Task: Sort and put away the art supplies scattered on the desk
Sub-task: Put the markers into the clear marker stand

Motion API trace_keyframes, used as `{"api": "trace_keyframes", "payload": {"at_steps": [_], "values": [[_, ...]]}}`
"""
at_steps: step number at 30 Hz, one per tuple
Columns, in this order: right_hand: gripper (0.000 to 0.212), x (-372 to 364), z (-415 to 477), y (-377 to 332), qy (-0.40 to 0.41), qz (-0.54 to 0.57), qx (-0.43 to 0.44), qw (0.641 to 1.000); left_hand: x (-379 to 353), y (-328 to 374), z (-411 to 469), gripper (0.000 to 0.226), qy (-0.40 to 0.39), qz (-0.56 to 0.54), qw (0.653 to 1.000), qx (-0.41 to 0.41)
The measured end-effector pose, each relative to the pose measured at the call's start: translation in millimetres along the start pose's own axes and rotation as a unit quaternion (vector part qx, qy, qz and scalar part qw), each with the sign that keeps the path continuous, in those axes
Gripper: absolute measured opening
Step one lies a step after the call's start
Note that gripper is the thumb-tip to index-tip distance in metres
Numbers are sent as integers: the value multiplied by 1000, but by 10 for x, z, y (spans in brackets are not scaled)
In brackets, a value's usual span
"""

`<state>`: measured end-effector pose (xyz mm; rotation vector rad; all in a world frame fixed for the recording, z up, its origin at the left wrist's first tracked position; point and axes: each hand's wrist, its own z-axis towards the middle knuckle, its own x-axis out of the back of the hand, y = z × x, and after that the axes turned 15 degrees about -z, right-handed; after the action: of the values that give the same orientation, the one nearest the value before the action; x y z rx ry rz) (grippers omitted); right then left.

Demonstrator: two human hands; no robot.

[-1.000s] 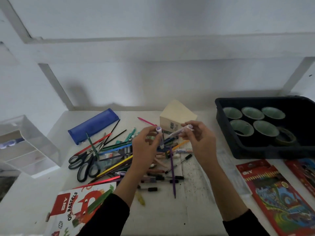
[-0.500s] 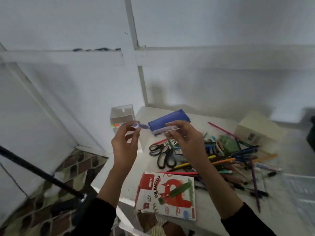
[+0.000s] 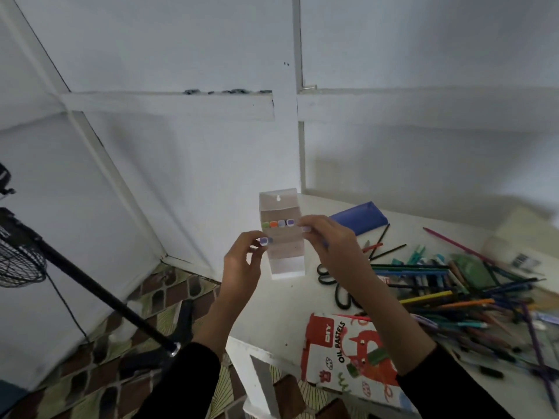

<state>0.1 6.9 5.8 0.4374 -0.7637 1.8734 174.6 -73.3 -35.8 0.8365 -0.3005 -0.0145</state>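
Observation:
A clear plastic marker case (image 3: 284, 255) stands on the desk's left corner, with green, orange and purple marker ends in a row inside. My left hand (image 3: 242, 267) pinches a purple marker cap (image 3: 264, 241) in front of the case. My right hand (image 3: 329, 243) pinches a pale purple marker (image 3: 307, 228) beside the case's top. A heap of pencils and pens (image 3: 453, 285) lies to the right on the white desk (image 3: 272, 316), with black scissors (image 3: 338, 285) and a blue pencil pouch (image 3: 360, 220).
An oil pastels box (image 3: 344, 352) lies at the desk's front edge. A cream box (image 3: 523, 237) sits at the far right. Left of the desk, a black stand pole (image 3: 99, 291) slants over a tiled floor, with a wire fan guard (image 3: 18, 261) at the left edge.
My view has swung left. Both hands, with the cap and the marker, have moved over to the clear marker case at the desk's left corner.

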Motion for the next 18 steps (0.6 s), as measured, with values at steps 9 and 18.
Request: {"api": "trace_keyframes", "payload": {"at_steps": [9,18], "values": [[59,-202,475,46,-308,-256,-18,916,-205,-191,125,44,-67,355,932,-8],[52,-375,416,84,-279,-268,-38,921,-315,-300,126,51,-71,433,897,54]]}}
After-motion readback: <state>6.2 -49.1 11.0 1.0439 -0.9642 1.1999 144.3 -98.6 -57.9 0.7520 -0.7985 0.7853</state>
